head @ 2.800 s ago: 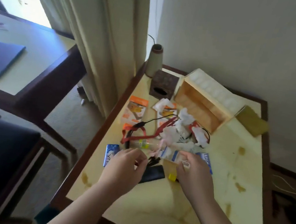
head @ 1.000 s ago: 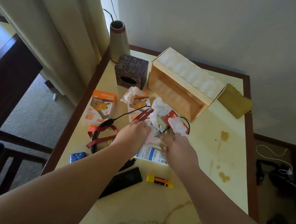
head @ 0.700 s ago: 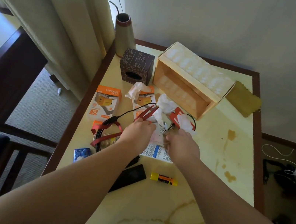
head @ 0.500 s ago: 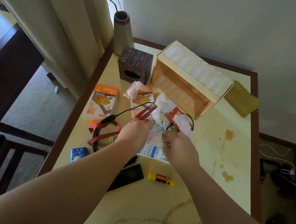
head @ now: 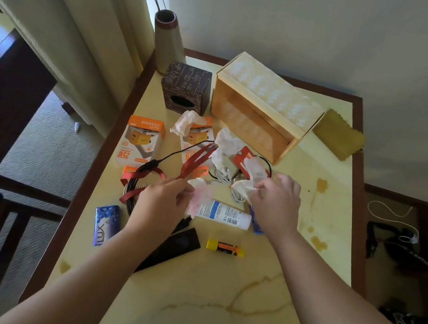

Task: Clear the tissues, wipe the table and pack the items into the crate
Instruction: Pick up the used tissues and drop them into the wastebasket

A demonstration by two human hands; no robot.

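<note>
My left hand [head: 163, 202] grips a crumpled pinkish tissue [head: 201, 198] above the white tube [head: 224, 214]. My right hand [head: 276, 204] pinches a white crumpled tissue [head: 242, 186] over the white cable [head: 223, 176]. More crumpled tissues lie by the orange boxes [head: 187, 122], near the crate mouth [head: 227, 143] and on the red card [head: 255, 168]. The wooden crate [head: 265, 105] lies on its side at the back, open toward me. A yellow cloth [head: 337, 135] rests to its right.
The yellow table [head: 211, 315] carries brown spill stains [head: 322, 185]. On it are a dark tissue box [head: 186, 89], a charger box [head: 141, 142], red strap with black cable [head: 146, 176], a blue Lux packet [head: 106, 224], a black flat item [head: 174, 248], a yellow marker [head: 225, 248] and a vase [head: 168, 35].
My hands have drawn apart, each lifting a tissue out of the pile; the right hand moved to the right. The view shifted closer to the table.
</note>
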